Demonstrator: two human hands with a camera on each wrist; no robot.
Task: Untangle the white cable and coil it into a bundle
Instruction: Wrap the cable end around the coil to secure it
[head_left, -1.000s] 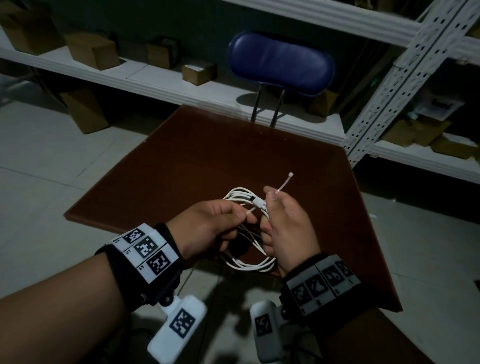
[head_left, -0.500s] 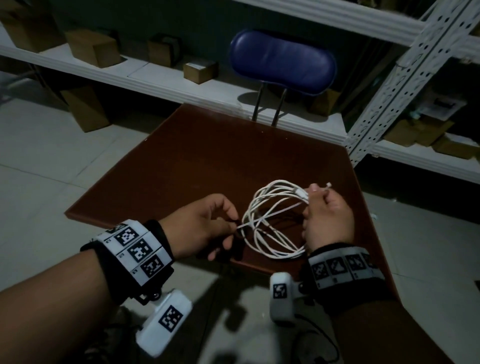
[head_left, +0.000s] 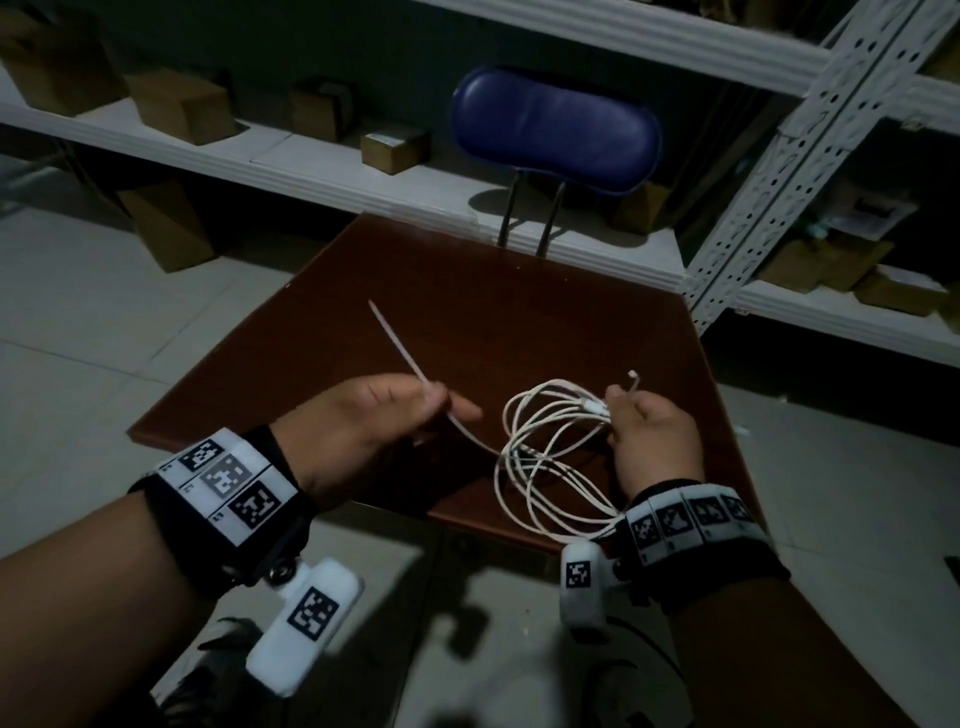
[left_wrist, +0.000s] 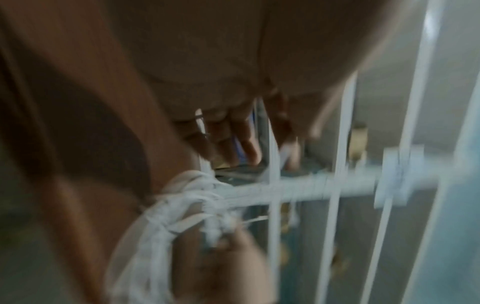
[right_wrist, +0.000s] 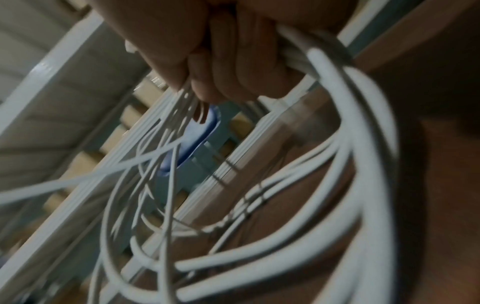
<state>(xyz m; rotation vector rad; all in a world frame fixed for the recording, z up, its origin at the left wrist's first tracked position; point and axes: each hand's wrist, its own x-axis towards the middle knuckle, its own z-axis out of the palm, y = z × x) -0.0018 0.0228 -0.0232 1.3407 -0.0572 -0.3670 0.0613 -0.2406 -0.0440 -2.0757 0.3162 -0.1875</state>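
Head view, lower centre of the frame: the right hand is closed around the gathered loops of the white cable, fingers curled over the top of the coil; a plug end stands up just above the knuckles. The coil hangs from this hand over the near edge of the brown table, its lowest loops reaching the right wrist band. Left of centre, the left hand pinches a thin white tie strip between thumb and fingers; the strip's free tip points to the upper left, and its other end runs to the right into the coil. The two hands are apart, joined only by this strip. Right wrist view: curled fingers clamp several cable strands, which fan out below in blurred loops. Left wrist view is blurred; the grip cannot be read there. Upper frame of head view: a blue chair back behind the table, white metal shelving carrying cardboard boxes
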